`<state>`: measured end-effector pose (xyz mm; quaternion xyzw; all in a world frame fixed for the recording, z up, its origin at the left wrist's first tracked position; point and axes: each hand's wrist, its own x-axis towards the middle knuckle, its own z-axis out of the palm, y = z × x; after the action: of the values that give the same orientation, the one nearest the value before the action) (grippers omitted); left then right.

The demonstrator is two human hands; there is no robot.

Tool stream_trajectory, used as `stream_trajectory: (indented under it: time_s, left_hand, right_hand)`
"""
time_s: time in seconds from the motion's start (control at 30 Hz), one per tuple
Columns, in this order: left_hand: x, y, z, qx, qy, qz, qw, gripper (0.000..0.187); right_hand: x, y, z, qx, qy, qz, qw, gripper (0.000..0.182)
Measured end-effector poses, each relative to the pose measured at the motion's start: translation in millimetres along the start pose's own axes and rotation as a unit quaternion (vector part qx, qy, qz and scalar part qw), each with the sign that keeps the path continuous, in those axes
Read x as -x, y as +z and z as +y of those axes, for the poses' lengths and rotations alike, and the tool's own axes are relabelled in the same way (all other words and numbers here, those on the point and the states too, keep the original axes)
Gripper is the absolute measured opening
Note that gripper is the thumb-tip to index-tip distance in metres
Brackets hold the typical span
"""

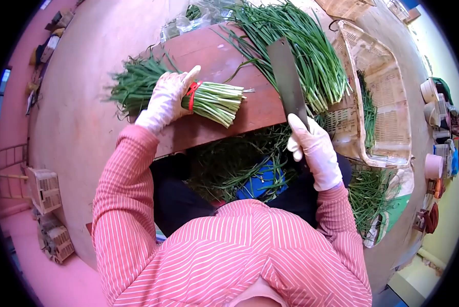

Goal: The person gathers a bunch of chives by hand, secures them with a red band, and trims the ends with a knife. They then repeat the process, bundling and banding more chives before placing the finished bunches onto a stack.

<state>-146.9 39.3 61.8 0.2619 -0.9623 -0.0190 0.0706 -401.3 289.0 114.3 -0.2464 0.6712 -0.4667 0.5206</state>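
My gloved left hand [174,96] is closed around a bundle of garlic chives [214,101] bound with a red band [193,95]. The pale stem ends point right and the green leaves spread left over the table. In my gloved right hand [314,146] is a cleaver [286,71], gripped by its handle with the broad blade pointing away from me. Beneath and beside the blade lies a large loose pile of garlic chives [306,51] on the red-brown table [260,105].
A plastic crate [383,110] with some green leaves inside stands to the right of the table. Leaf scraps [224,163] and a blue object [262,181] lie below the table edge. Clear plastic bags [201,20] sit at the far side. More crates [45,189] stand at far left.
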Motion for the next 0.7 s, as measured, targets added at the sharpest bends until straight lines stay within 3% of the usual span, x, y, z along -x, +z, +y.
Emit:
stream_trajectory:
  time_s: [0.13, 0.17, 0.23, 0.37, 0.47, 0.57, 0.63, 0.7]
  left_hand:
    - [19.5, 1.3, 22.1, -0.050, -0.165, 0.048, 0.984, 0.113]
    - [22.2, 0.9, 27.6, -0.074, -0.214, 0.032, 0.974, 0.117]
    - [15.5, -9.3, 39.6, -0.106, -0.334, -0.101, 0.931, 0.121]
    - [16.6, -31.1, 32.1, -0.099, -0.311, -0.183, 0.927, 0.123]
    - [7.1, -40.7, 15.4, -0.027, -0.191, -0.100, 0.976, 0.127]
    - [-21.8, -22.1, 18.4, -0.014, -0.126, -0.071, 0.989, 0.131]
    - [-51.5, -25.3, 37.5, 0.020, -0.184, -0.210, 0.960, 0.138]
    - [-55.4, -2.6, 46.8, 0.012, -0.189, -0.241, 0.952, 0.140]
  right_hand:
    - [-14.1, 14.7, -3.6, -0.048, -0.004, -0.024, 0.999, 0.047]
    - [-17.4, 16.5, -2.1, -0.055, -0.005, -0.026, 0.998, 0.047]
    - [-23.2, 20.5, 1.0, -0.059, 0.008, -0.029, 0.998, 0.049]
    - [-28.0, 19.4, 9.1, -0.070, 0.033, -0.042, 0.996, 0.050]
    - [-29.5, 25.8, 10.5, -0.059, 0.066, -0.040, 0.995, 0.050]
    - [-31.7, 29.8, 16.2, -0.043, 0.080, -0.062, 0.994, 0.052]
    - [-30.8, 33.1, 16.6, -0.022, 0.076, -0.069, 0.994, 0.054]
    - [-31.0, 32.9, 17.8, -0.006, 0.071, -0.065, 0.995, 0.057]
